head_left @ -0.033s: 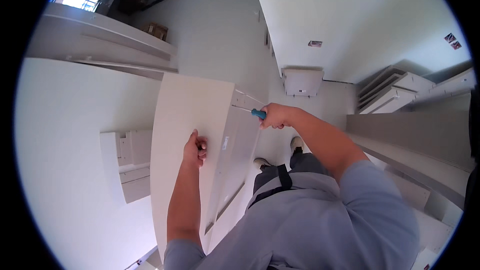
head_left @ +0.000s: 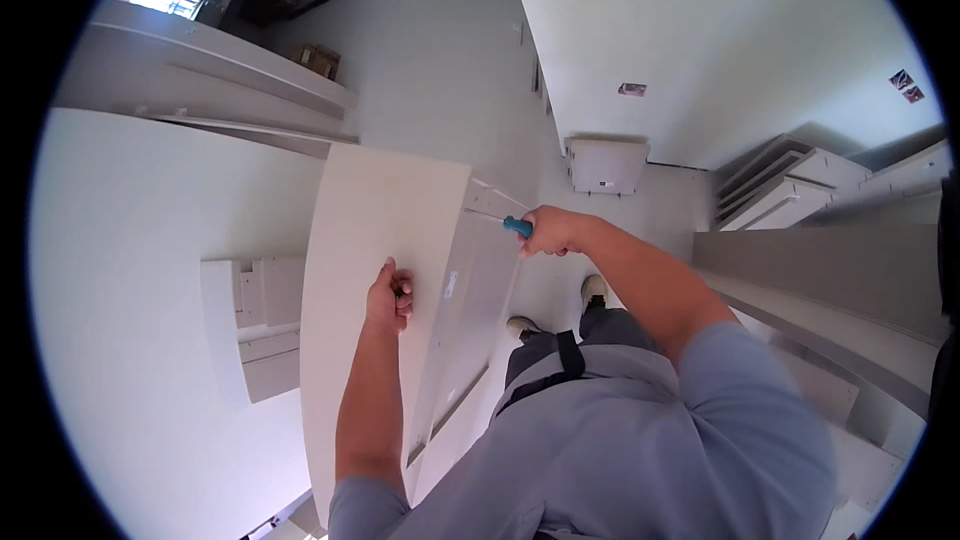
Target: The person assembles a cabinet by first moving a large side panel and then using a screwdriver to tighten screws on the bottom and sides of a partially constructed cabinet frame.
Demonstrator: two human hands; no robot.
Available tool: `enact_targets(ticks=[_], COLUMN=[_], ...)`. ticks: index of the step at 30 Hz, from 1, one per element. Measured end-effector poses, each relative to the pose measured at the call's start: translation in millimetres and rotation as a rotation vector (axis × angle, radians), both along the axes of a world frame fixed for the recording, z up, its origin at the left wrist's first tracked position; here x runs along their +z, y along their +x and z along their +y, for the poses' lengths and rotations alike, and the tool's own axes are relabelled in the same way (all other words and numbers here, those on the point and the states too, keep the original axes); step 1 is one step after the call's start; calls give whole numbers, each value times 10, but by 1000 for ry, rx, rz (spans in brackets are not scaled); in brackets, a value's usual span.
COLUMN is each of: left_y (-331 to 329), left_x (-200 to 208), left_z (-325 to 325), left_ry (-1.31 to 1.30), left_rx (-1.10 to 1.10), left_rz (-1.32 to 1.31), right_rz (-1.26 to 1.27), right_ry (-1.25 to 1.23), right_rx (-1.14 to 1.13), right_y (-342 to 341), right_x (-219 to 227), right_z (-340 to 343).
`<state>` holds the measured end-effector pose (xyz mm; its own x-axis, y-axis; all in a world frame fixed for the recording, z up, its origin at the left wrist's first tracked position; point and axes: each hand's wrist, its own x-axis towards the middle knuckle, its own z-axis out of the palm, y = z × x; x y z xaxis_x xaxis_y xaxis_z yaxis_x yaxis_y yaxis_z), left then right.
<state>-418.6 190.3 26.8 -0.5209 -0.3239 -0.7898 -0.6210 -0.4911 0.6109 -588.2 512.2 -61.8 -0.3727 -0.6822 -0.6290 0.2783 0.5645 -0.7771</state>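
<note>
A teal-handled screwdriver (head_left: 517,226) is gripped in my right hand (head_left: 545,231). Its thin metal shaft points left, and the tip meets the side face near the far corner of a tall pale cabinet (head_left: 385,205). Over the cabinet's broad upper face, my left hand (head_left: 391,296) is curled closed. Something small and dark shows between those fingers, too little of it to name. Whether the left hand rests on the surface or hovers just above it, I cannot tell. A small light label (head_left: 451,284) is on the cabinet's side face.
Left of the cabinet lies a large white panel (head_left: 150,230) with smaller boards (head_left: 255,325) on it. Stacked boards (head_left: 785,185) lean at the right, near a long grey panel (head_left: 810,265). A flat pale package (head_left: 607,165) stands by the wall, and cardboard boxes (head_left: 319,61) sit farther back.
</note>
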Motion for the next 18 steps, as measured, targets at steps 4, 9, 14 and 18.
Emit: enact_targets(ticks=[4, 9, 14, 18], left_y=[298, 771, 1014, 977], left_x=[-106, -192, -147, -192], left_z=[181, 608, 1026, 1242], left_ry=[-32, 84, 191, 222], left_rx=[281, 418, 183, 98], left_rz=[322, 460, 311, 259], right_rz=[304, 393, 372, 487], right_ry=[-5, -54, -31, -30], right_rx=[-120, 36, 128, 185], right_y=[488, 1353, 1433, 1387], right_x=[-138, -117, 467, 718], right_z=[18, 564, 952, 994])
